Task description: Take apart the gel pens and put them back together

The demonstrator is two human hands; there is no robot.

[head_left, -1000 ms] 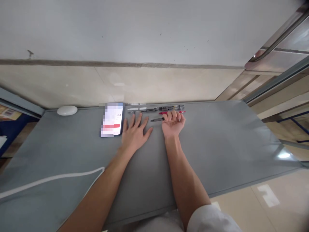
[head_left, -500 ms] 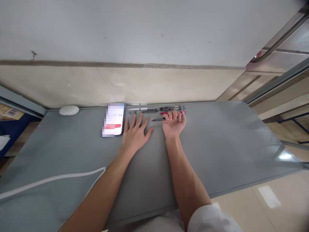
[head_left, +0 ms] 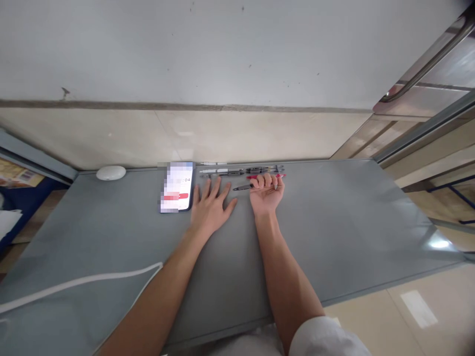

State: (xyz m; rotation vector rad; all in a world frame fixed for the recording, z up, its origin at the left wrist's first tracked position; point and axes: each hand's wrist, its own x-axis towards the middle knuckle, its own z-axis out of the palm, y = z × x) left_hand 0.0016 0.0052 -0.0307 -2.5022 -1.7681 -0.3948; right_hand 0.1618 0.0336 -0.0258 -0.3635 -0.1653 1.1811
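Observation:
My left hand (head_left: 211, 207) lies palm down on the grey tabletop, fingers spread, with nothing in it. Its fingertips are just below several pens (head_left: 222, 172) in grey, white and black. With the palm turned up, my right hand (head_left: 267, 195) has its fingers curled round a black pen (head_left: 242, 188), whose tip points left; the rest of that pen is hidden. Behind those fingers lies a red pen (head_left: 253, 176), partly covered. Beyond it are more black and clear pens (head_left: 265, 169). A phone (head_left: 180, 185) with a lit screen lies left of my left hand.
A white oval object (head_left: 111, 172) sits at the back left of the grey table (head_left: 352, 222). A white cable (head_left: 81, 282) runs across the left front to my left forearm. A tiled wall (head_left: 241, 133) borders the back edge.
The view has shifted slightly, so everything sits a little lower in the picture. Both hands keep about the same pose, and the pens lie as before.

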